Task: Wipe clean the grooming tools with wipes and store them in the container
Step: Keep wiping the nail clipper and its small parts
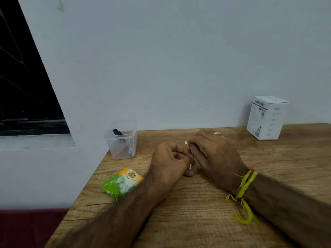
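Both hands meet over the middle of the wooden tabletop [197, 203]. Left hand [170, 160] curled, fingers closed round a thin metal grooming tool [191, 166], of which only a short glinting stretch shows between the hands; what kind of tool it is cannot be told. Right hand [213, 151] pinches a small white wipe [186, 142] at the fingertips, pressed against the tool's upper part; just a corner of the wipe shows. Both grips closed tight, no slack. Clear plastic container [121, 140] stands at the tabletop's far left corner by the wall, already holding black-handled scissors [117, 131] and something thin and red. Green and orange wipe sachet [122, 182] lies flat just beside the left forearm. White carton [267, 118] well apart, far right. Judgement: wiping is in hand, storing not yet done for this piece. To do it well: anchor the tool firmly in the left grip, draw the wipe along the whole length from held end to tip, turn the tool to reach every face, keep fingers off any sharp point, then shift the hold to clean the part now covered.
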`<state>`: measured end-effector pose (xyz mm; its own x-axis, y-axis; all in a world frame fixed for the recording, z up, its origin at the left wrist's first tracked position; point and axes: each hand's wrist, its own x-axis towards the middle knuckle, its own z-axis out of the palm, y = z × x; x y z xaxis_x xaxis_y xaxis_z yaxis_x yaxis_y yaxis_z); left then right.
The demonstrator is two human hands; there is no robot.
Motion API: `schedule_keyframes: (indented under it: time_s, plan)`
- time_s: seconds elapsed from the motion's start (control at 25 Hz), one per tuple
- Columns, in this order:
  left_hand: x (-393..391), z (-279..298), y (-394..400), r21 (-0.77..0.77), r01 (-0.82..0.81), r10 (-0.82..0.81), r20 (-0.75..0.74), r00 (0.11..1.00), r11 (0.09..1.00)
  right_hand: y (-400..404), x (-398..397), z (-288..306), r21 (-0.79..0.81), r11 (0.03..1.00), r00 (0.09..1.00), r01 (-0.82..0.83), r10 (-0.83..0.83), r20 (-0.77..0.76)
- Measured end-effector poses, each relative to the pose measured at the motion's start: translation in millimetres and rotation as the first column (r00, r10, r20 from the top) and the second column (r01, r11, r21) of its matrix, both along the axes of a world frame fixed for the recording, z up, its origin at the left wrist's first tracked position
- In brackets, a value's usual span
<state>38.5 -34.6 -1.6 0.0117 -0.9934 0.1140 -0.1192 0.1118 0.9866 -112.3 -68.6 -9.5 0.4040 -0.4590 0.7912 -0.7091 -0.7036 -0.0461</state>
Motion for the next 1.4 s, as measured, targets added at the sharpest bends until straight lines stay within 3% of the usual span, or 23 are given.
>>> schedule_keyframes:
  time_s: [0.4, 0.68, 1.0, 1.2, 1.4]
  plan:
    - [0.2, 0.0, 0.0, 0.002, 0.005, -0.005, -0.013, 1.0, 1.0, 1.4, -3.3, 1.1, -0.015, 0.998, 0.987, -0.062, 0.063, 0.147]
    - [1.0, -1.0, -0.7, 0.011, -0.009, 0.009, -0.033, 0.999, 1.0, 0.6, -0.9, -2.8, 0.005, 0.999, 0.999, -0.034, 0.034, -0.042]
    - [1.4, -1.5, -1.0, -0.005, 0.007, -0.007, -0.011, 1.0, 1.0, 2.4, -2.9, -2.5, 0.068, 0.994, 0.996, -0.08, 0.081, -0.022]
    - [1.7, -1.3, -1.8, -0.007, 0.011, -0.011, -0.039, 0.999, 1.0, 4.7, 0.1, -0.5, 0.02, 0.997, 0.997, -0.069, 0.069, -0.045]
    - [0.6, 0.1, -0.5, -0.006, 0.033, -0.033, -0.058, 0.998, 0.999, 1.7, -1.5, -3.8, 0.097, 0.992, 0.996, -0.077, 0.081, -0.043]
